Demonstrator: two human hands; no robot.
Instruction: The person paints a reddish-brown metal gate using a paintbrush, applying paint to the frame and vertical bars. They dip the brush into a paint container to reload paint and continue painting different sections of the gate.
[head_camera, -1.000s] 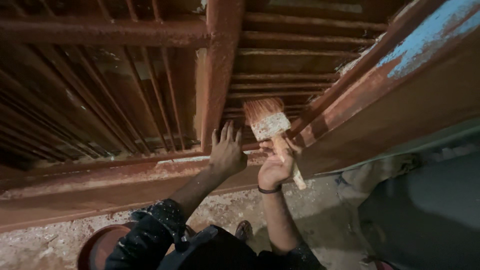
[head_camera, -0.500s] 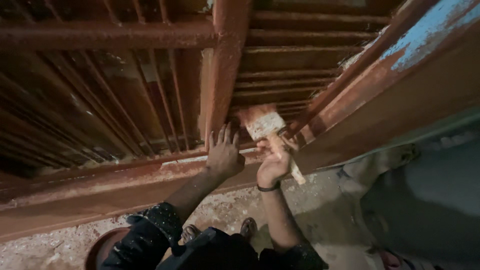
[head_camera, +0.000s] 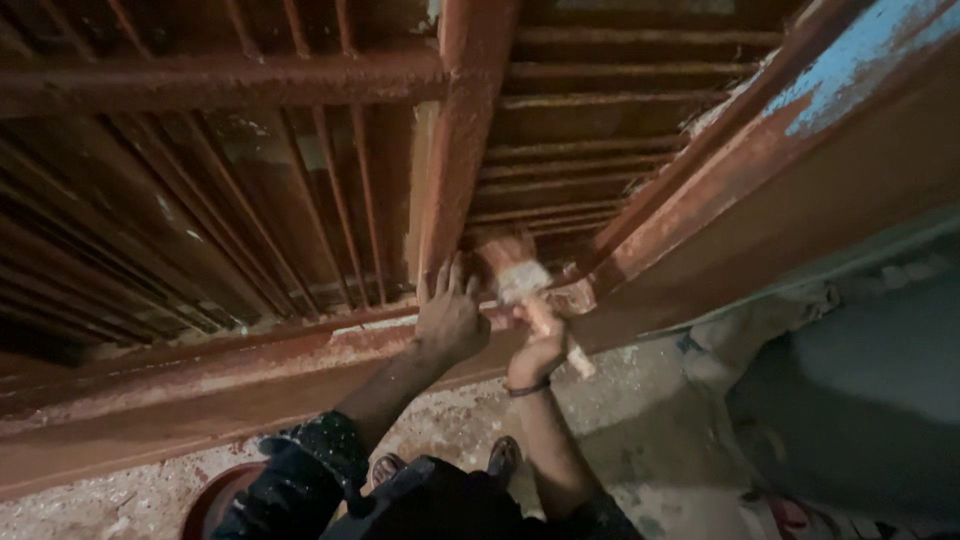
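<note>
right hand (head_camera: 540, 345): grip tight on paintbrush (head_camera: 522, 288), handle slanting down past the fist, bristles up by the post (head_camera: 455, 170) | left hand (head_camera: 450, 318): fingers spread flat on rail (head_camera: 250, 355), just beside

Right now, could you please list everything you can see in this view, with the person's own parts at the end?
metal gate: one, red-brown, with thin vertical bars, fills the upper view
blue paint patch: one, on the frame, top right
paintbrush: one, pale handle, reddish bristles, against the gate's lower rail
bowl: one, red-brown, on the floor, bottom left
floor: pale, speckled with paint
feet: two, below the rail
left hand: flat on the rail
right hand: grips the paintbrush handle
</note>
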